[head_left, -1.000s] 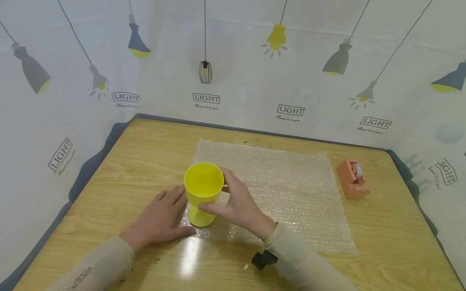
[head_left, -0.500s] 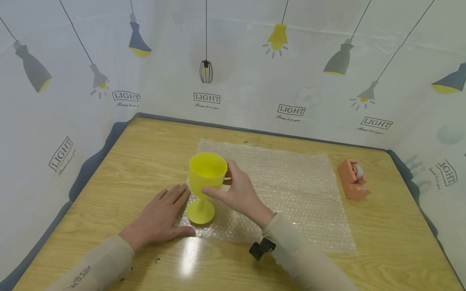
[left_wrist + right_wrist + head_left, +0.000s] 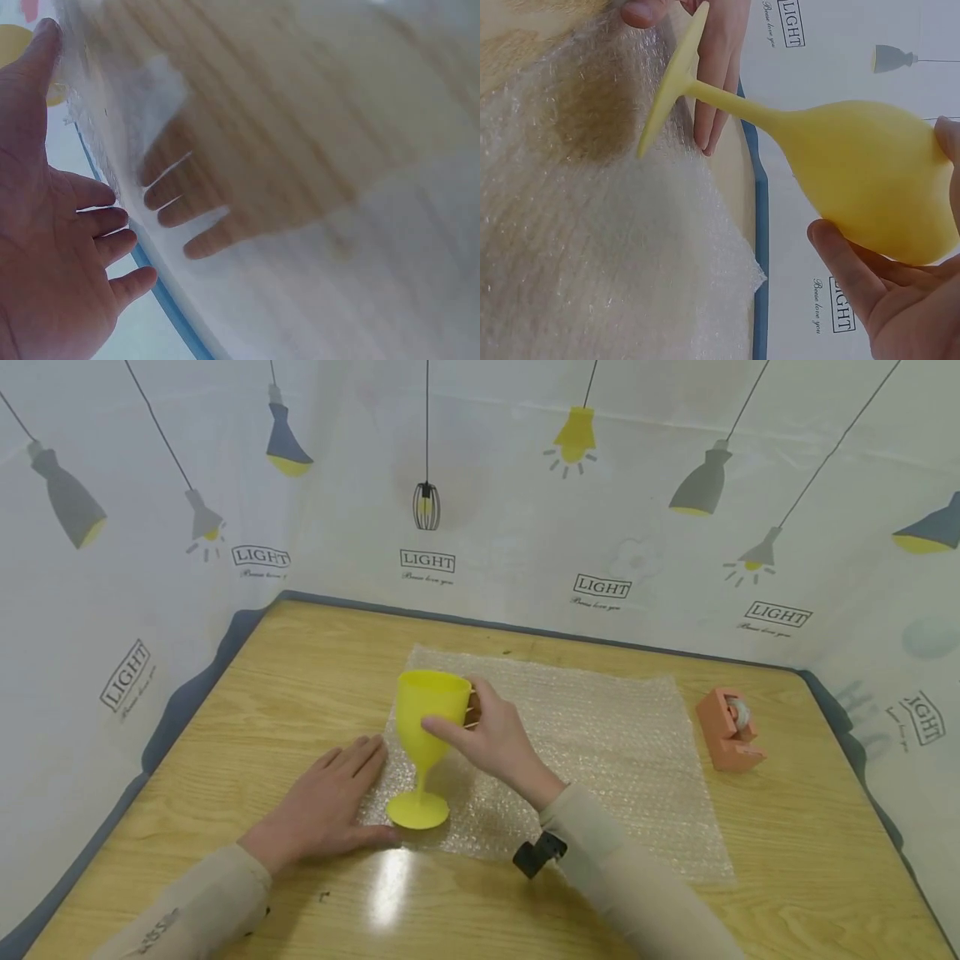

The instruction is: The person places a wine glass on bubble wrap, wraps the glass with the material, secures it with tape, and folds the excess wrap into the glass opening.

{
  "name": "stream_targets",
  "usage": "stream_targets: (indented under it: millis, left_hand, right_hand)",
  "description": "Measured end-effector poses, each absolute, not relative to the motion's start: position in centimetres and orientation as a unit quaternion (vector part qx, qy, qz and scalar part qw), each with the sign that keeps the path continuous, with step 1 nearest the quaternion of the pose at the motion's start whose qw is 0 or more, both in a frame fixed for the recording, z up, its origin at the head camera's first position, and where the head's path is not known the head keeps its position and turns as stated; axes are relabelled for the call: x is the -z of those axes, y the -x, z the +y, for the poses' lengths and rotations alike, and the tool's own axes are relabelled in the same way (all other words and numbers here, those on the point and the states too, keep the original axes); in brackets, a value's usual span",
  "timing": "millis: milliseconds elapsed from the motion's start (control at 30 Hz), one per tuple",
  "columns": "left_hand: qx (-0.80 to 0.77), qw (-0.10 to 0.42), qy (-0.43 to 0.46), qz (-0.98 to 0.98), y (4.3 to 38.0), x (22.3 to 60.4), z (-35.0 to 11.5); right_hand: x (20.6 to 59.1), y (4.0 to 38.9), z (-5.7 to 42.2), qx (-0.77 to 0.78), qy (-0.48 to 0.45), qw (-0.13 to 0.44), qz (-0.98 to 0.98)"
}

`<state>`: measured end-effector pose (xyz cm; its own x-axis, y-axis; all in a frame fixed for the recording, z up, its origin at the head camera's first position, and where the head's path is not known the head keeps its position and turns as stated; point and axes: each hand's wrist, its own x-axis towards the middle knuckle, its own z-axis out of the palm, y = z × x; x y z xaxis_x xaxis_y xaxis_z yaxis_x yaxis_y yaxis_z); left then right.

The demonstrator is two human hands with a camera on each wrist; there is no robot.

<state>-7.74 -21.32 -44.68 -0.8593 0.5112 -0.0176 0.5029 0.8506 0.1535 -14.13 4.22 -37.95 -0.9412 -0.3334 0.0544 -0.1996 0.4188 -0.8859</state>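
Observation:
A yellow goblet [image 3: 422, 697] is in my right hand [image 3: 501, 739], thumb on the near side of the bowl and fingers round the far right side. Its rim leans away from me, and in the right wrist view the slanted foot [image 3: 671, 71] is close over the bubble wrap [image 3: 592, 760]. My left hand [image 3: 326, 802] lies palm down with fingers extended at the left edge of that sheet, beside the goblet's foot. In the left wrist view the left palm [image 3: 56, 277] faces the camera, and the glossy tabletop mirrors its fingers.
An orange tape dispenser [image 3: 726, 735] with a roll of clear tape stands right of the bubble wrap. The wooden table [image 3: 810, 843] is bordered at the back and sides by a white curtain [image 3: 495, 460] printed with lamps. A black strap mount [image 3: 540, 854] sits on the right wrist.
My right hand has raised the goblet's bowl and tipped its rim away, so its inside no longer shows. My left hand has stayed almost in place.

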Motion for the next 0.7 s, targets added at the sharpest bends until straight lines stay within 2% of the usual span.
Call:
stream_targets:
  millis: [367, 700]
  left_hand:
    - [-0.076, 0.036, -0.256, 0.963, 7.6, 44.0, -22.2]
    - [-0.106, 0.03, -0.248, 0.963, 8.1, 43.2, -23.1]
  right_hand:
    - [37.4, 14.6, 3.5, 0.492, 0.128, 0.07, 0.859]
    - [37.3, 14.8, 3.1, 0.497, 0.087, 0.104, 0.857]
